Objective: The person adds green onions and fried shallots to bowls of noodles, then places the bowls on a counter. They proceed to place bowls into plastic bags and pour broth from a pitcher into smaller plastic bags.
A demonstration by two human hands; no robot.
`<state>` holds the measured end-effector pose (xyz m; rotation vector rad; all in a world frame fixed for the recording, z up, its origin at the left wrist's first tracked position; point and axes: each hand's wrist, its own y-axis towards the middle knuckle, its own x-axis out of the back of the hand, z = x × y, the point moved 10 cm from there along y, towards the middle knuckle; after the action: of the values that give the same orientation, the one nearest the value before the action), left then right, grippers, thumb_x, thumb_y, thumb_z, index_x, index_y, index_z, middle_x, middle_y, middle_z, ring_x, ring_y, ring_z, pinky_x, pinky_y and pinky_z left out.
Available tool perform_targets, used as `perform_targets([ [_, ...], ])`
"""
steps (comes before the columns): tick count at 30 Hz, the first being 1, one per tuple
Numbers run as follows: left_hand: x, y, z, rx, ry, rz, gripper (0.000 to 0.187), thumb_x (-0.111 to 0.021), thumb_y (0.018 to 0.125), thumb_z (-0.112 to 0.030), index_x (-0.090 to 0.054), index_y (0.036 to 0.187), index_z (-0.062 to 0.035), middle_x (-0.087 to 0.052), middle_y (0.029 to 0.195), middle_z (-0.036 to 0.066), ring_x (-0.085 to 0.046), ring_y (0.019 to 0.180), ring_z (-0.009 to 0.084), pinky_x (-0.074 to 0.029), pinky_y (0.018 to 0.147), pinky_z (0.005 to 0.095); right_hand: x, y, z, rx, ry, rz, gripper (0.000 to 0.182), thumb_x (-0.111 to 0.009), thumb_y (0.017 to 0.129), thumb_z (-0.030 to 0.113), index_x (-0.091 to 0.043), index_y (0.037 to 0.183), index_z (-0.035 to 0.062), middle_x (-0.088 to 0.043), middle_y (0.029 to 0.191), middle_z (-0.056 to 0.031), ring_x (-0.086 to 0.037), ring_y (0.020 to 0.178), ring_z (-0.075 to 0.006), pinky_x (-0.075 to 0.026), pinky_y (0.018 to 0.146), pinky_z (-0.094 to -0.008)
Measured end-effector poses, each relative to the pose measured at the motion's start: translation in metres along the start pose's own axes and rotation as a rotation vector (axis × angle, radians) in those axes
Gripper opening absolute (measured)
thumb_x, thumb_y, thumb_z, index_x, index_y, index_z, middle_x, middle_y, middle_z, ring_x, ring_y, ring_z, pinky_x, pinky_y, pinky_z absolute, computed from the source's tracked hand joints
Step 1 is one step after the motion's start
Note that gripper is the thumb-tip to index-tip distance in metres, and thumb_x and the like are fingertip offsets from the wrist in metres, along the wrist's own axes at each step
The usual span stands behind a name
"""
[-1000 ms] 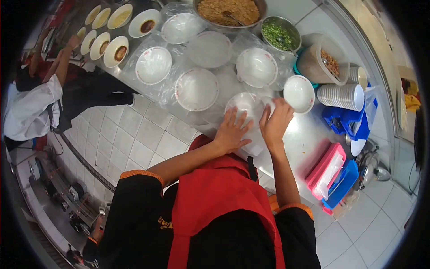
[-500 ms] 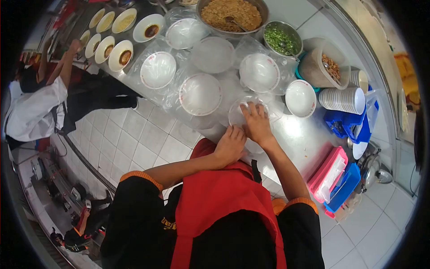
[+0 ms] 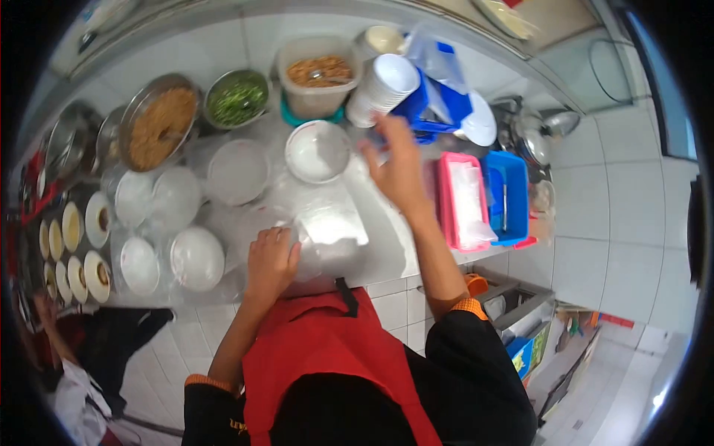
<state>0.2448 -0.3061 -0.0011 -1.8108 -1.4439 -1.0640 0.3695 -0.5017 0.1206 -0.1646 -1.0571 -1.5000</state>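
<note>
right hand [image 3: 398, 167] lifted off bowl, reaching toward stacked bowls [image 3: 381, 88]

Left hand [image 3: 271, 260] is resting palm down, fingers curled; right hand [image 3: 398, 167] is extending forward, fingers open, arm outstretched.

Worktop [image 3: 387, 245] runs left to right. Far edge, left to right: pan of crumbs [image 3: 156, 126], bowl of greens [image 3: 236, 98], tub [image 3: 318, 74], stack of bowls [image 3: 383, 88]. Empty bowl [image 3: 318, 152] before tub. Left hand [image 3: 271, 260] at near edge, on bagged bowl [image 3: 260, 223]. Right hand [image 3: 398, 167] raised between empty bowl and tray [image 3: 465, 202] at right end. Bin [image 3: 509, 195] right of tray. Small bowls [image 3: 74, 253] at left end.
</note>
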Motion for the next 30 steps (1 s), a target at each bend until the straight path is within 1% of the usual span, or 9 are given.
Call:
perform_targets([
  [3,0.009,0.018,-0.015,-0.024,-0.057,0.024,0.028,-0.06,0.082,-0.022,-0.06,0.1,-0.0017,-0.06,0.1,0.013,-0.055,0.093,0.0319,-0.044,0.076,0.0423,0.084,0.041,-0.071,-0.09,-0.294,-0.292,0.039,-0.062,0.07,0.0,-0.057,0.109,-0.0005,-0.059,0.101,-0.0165,-0.054,0.095,-0.034,-0.042,0.082,-0.0414],
  [6,0.02,0.035,-0.042,-0.113,-0.113,-0.032,0.026,-0.062,0.08,-0.018,-0.061,0.1,-0.0022,-0.061,0.098,0.012,-0.055,0.091,0.0312,-0.044,0.076,0.0412,0.096,0.071,-0.098,-0.005,-0.784,-0.223,0.041,-0.06,0.068,0.003,-0.058,0.109,0.0083,-0.058,0.108,-0.0131,-0.051,0.101,-0.0328,-0.039,0.084,-0.048],
  [10,0.034,0.064,-0.083,-0.197,-0.134,-0.053,0.024,-0.064,0.079,-0.016,-0.062,0.099,-0.003,-0.062,0.096,0.011,-0.056,0.09,0.0305,-0.044,0.077,0.0402,0.09,0.093,-0.112,0.222,-0.925,-0.225,0.031,-0.059,0.072,0.005,-0.061,0.102,0.0098,-0.06,0.103,-0.0101,-0.053,0.098,-0.0297,-0.039,0.082,-0.0502],
  [14,0.054,0.096,-0.119,-0.255,-0.365,-0.088,0.016,-0.063,0.08,-0.011,-0.063,0.094,-0.0019,-0.064,0.091,0.012,-0.058,0.088,0.0264,-0.045,0.077,0.035,0.13,0.116,-0.127,0.037,-0.466,-0.292,0.012,-0.055,0.083,0.006,-0.065,0.09,0.0054,-0.063,0.08,-0.0035,-0.06,0.079,-0.0217,-0.046,0.074,-0.0383],
  [17,0.043,0.128,-0.137,-0.165,-0.775,0.077,0.018,-0.062,0.084,-0.012,-0.061,0.099,-0.0017,-0.063,0.095,0.009,-0.059,0.088,0.0192,-0.045,0.074,0.03,0.127,0.101,-0.125,-0.41,0.443,-0.033,0.015,-0.055,0.089,0.007,-0.064,0.095,-0.0034,-0.065,0.075,-0.0035,-0.057,0.065,-0.0081,-0.044,0.059,-0.0219],
  [19,0.036,0.151,-0.141,-0.035,-1.195,0.085,0.022,-0.061,0.087,-0.013,-0.057,0.106,-0.0019,-0.06,0.1,0.006,-0.057,0.088,0.0137,-0.044,0.071,0.0261,0.13,0.085,-0.104,-0.471,0.53,0.013,0.015,-0.055,0.089,0.006,-0.064,0.095,-0.0038,-0.065,0.075,-0.0042,-0.058,0.065,-0.0084,-0.045,0.059,-0.022],
  [26,0.039,0.188,-0.155,0.127,-1.484,0.0,0.023,-0.059,0.089,-0.015,-0.055,0.109,-0.0039,-0.058,0.102,0.005,-0.055,0.086,0.0127,-0.043,0.071,0.0269,0.11,0.035,-0.064,-0.525,0.769,0.131,0.008,-0.065,0.085,0.006,-0.065,0.088,-0.0014,-0.065,0.075,-0.004,-0.058,0.062,-0.0085,-0.046,0.059,-0.0219],
  [28,0.016,0.191,-0.153,0.187,-1.643,0.183,0.022,-0.058,0.089,-0.013,-0.054,0.109,-0.0048,-0.058,0.101,0.005,-0.053,0.088,0.0124,-0.042,0.071,0.0279,0.1,0.024,-0.057,-0.577,0.764,0.168,0.01,-0.066,0.081,-0.001,-0.065,0.09,-0.0036,-0.065,0.075,-0.0057,-0.059,0.063,-0.0104,-0.048,0.062,-0.0227],
  [30,0.016,0.189,-0.148,0.082,-1.698,0.141,0.021,-0.057,0.09,-0.012,-0.054,0.109,-0.0046,-0.057,0.1,0.005,-0.053,0.088,0.0122,-0.042,0.07,0.0279,0.095,0.017,-0.05,-0.593,0.761,0.192,0.012,-0.068,0.08,-0.001,-0.066,0.091,-0.0033,-0.065,0.076,-0.0045,-0.059,0.066,-0.0095,-0.048,0.064,-0.0226],
])
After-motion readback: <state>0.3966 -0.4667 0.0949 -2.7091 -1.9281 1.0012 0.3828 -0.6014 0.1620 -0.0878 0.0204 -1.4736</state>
